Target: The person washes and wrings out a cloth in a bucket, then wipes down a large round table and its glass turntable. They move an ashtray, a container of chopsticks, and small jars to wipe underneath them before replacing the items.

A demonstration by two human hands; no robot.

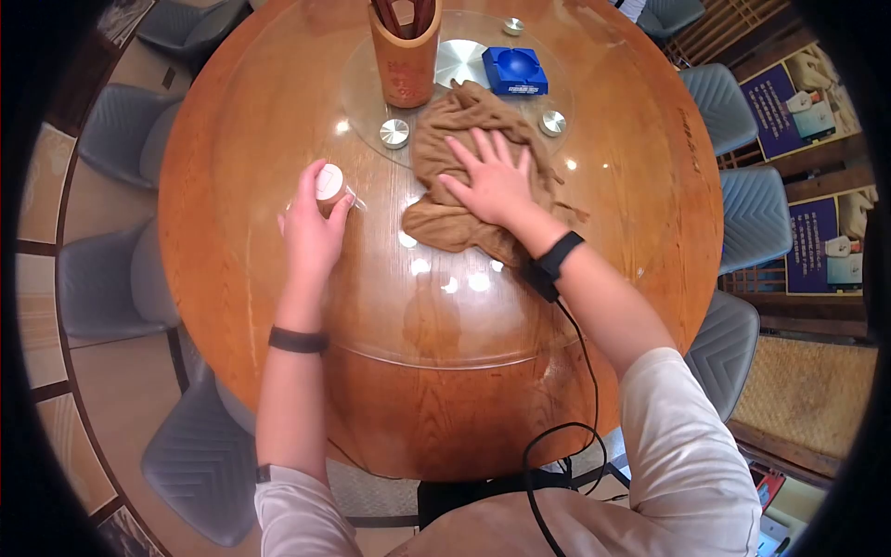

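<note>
My left hand (314,227) is wrapped round a small round container with a white lid (329,181), at the left part of the wooden table (251,306). The container's lower part is mostly hidden by my fingers. Spread flat, my right hand (494,186) presses on a crumpled brown cloth (450,218). The cloth lies bunched over part of the round glass turntable (362,79). A blue ashtray (515,71) sits just beyond the cloth, and a bamboo-like holder (406,65) with dark utensils stands at its far left.
Metal discs (394,134) show at the turntable's edge. A black cable (594,371) hangs from near my right wrist to my lap. Grey chairs (111,278) surround the table on both sides. Posters (803,102) stand at the right.
</note>
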